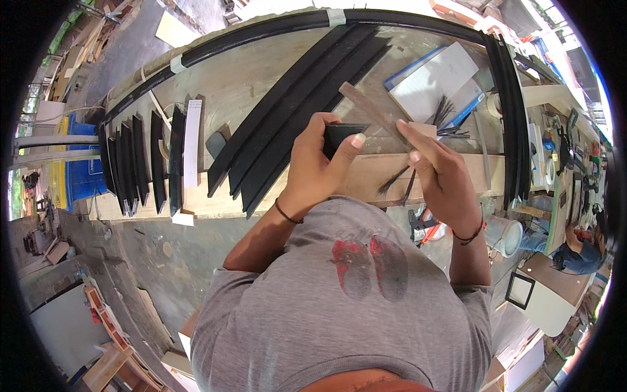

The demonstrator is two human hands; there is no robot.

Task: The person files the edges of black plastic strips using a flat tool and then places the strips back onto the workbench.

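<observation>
My left hand (315,153) is wrapped round a short black moulding piece (341,132), its cut end facing right and my thumb lying along it. In my right hand (439,168) is a flat brown file-like bar (371,110), pinched near its lower end. The bar slants up and left, close beside the moulding's end; whether the two touch I cannot tell. Several long black mouldings (294,91) lie slantwise on the bench behind my left hand. A bundle of black bristles (445,117) shows just beyond my right hand.
Shorter black strips (134,163) and a white strip (192,144) line the bench's left side. A paper pad (434,81) lies at the back right. Long black mouldings (509,124) stand along the right edge. Another person (581,251) is at far right.
</observation>
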